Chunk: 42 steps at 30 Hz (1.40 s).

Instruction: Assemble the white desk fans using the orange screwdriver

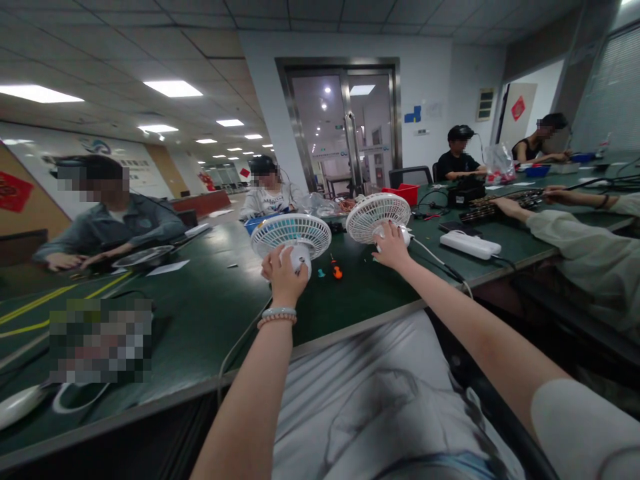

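Observation:
My left hand (284,279) is wrapped around the motor housing at the back of a white electric fan (313,230). The round grille of that fan faces away from me. To its right, my right hand (393,248) grips the back housing of a second white fan (367,213), which has a cable running off to the right. Both fans are on the dark green table, a small gap between their grilles. Between my hands lies a screwdriver with an orange handle (337,272), beside a small teal piece (321,273). My palms and some fingertips are hidden against the housings.
A white power strip (470,245) lies to the right, near a co-worker's sleeve (565,230). Behind the fans are a red bin (404,193) and clear plastic bags. Other people sit around the table (200,320). A white cable (230,353) hangs over its front edge.

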Each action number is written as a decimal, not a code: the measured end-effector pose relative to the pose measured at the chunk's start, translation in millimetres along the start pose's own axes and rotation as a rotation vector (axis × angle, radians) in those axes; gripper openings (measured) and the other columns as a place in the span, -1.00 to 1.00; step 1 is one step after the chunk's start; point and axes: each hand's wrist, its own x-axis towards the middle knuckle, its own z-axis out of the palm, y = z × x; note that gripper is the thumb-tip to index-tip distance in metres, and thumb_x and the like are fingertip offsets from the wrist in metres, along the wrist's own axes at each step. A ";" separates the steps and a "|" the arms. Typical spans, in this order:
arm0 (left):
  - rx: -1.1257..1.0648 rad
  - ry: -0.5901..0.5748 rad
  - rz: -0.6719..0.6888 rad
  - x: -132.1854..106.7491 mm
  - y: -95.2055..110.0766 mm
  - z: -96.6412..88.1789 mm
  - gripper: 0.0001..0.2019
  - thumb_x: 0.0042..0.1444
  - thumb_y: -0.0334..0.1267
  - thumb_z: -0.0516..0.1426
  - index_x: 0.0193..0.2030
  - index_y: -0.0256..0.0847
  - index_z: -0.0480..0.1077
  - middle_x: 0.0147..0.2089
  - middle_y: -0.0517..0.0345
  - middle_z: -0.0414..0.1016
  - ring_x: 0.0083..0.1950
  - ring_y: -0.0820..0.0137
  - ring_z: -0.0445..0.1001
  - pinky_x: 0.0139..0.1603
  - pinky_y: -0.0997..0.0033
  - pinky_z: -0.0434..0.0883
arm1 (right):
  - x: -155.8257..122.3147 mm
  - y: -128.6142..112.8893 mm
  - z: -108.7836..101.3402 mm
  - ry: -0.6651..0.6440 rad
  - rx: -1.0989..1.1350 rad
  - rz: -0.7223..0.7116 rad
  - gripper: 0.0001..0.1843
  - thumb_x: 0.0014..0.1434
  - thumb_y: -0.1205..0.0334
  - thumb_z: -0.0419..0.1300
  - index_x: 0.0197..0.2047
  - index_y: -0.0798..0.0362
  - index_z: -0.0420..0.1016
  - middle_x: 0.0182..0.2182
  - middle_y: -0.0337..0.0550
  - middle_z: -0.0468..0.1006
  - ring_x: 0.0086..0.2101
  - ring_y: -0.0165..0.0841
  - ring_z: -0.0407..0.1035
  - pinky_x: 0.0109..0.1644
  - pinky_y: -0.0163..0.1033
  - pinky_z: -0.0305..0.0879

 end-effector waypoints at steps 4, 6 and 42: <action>0.055 -0.076 0.220 -1.5 19.2 -2.9 -0.52 0.00 -0.27 0.01 0.12 -0.17 0.22 0.30 0.09 -0.01 0.31 0.11 -0.15 0.28 0.01 -0.12 | -2.4 10.0 10.8 0.031 0.003 0.016 -0.39 -0.01 0.16 0.20 0.13 -0.03 0.17 0.25 0.02 -0.15 0.20 -0.03 -0.30 0.16 0.13 -0.27; 0.065 -0.134 0.306 -3.6 33.9 -3.1 -0.51 -0.02 -0.31 0.02 0.12 -0.17 0.23 0.30 0.09 0.02 0.33 0.10 -0.17 0.28 -0.03 -0.13 | -1.7 10.8 15.6 0.066 0.031 0.128 -0.29 -0.03 0.09 0.21 0.18 -0.06 0.07 0.24 0.05 -0.17 0.18 0.01 -0.26 0.13 0.13 -0.19; -0.308 -0.442 0.401 23.8 116.9 120.7 -0.82 0.01 -0.32 0.06 -0.25 -0.24 0.43 -0.19 0.01 0.48 -0.10 0.29 0.40 0.06 0.26 0.27 | -3.1 5.3 8.2 0.071 0.123 0.343 -0.17 -0.05 0.04 0.17 0.24 -0.04 -0.09 0.02 0.10 0.08 -0.03 -0.06 0.10 -0.04 -0.07 0.11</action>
